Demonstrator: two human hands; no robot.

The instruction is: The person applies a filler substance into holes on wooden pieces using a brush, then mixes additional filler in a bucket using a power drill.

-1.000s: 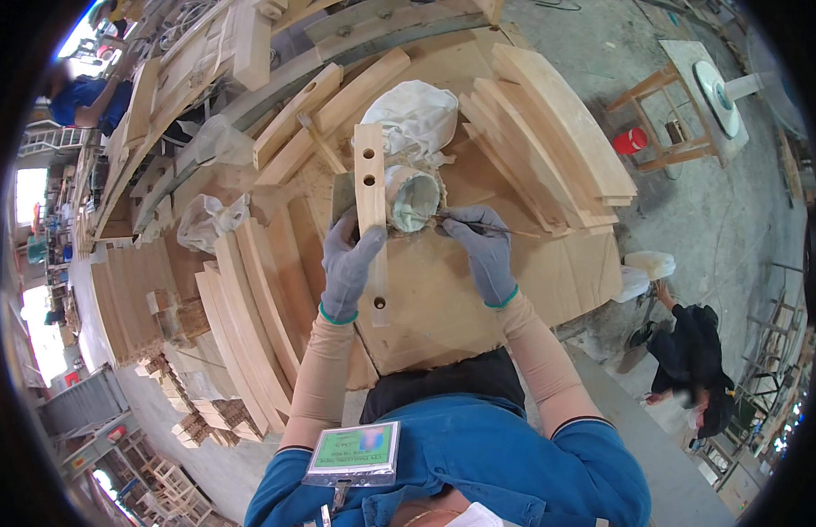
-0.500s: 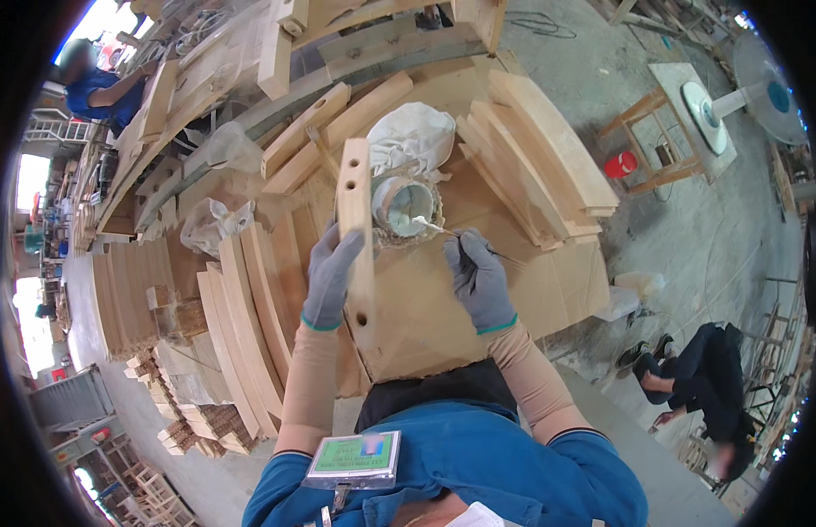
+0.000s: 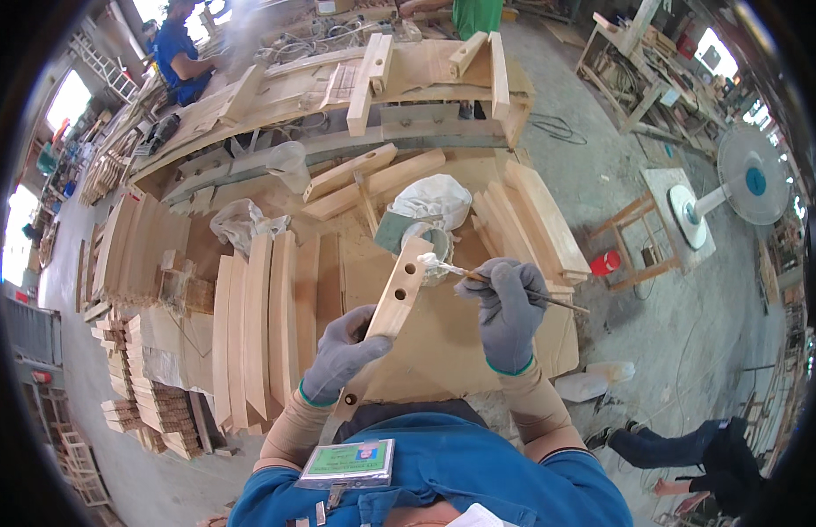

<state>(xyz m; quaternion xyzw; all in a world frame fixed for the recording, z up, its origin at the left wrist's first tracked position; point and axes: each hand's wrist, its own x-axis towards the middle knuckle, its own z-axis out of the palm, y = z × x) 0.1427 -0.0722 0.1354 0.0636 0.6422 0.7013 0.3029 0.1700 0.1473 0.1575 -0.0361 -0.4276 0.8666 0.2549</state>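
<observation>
My left hand (image 3: 345,358), in a grey glove, is wrapped round a pale wooden rail (image 3: 393,309) with round holes drilled in it. The rail tilts, its far end up and to the right. In my gloved right hand (image 3: 511,307) is a thin stick (image 3: 562,304), pinched between the fingers. A white, paste-like blob (image 3: 432,263) covers its tip, beside the hole nearest the rail's far end; whether it touches the wood I cannot tell. Behind the rail stands a round pot (image 3: 439,239), partly hidden by it.
Curved wooden pieces stand in rows at left (image 3: 259,329) and right (image 3: 541,220) on the cardboard-covered surface (image 3: 443,351). A white plastic bag (image 3: 432,200) lies behind the pot. Beyond is a long workbench (image 3: 425,66). A fan (image 3: 699,211) stands at right; other people are farther off.
The stick's white tip has come from the pot to the rail's far end. My left hand has tilted the rail to the right and brought it nearer. The view has shifted, showing more workbench.
</observation>
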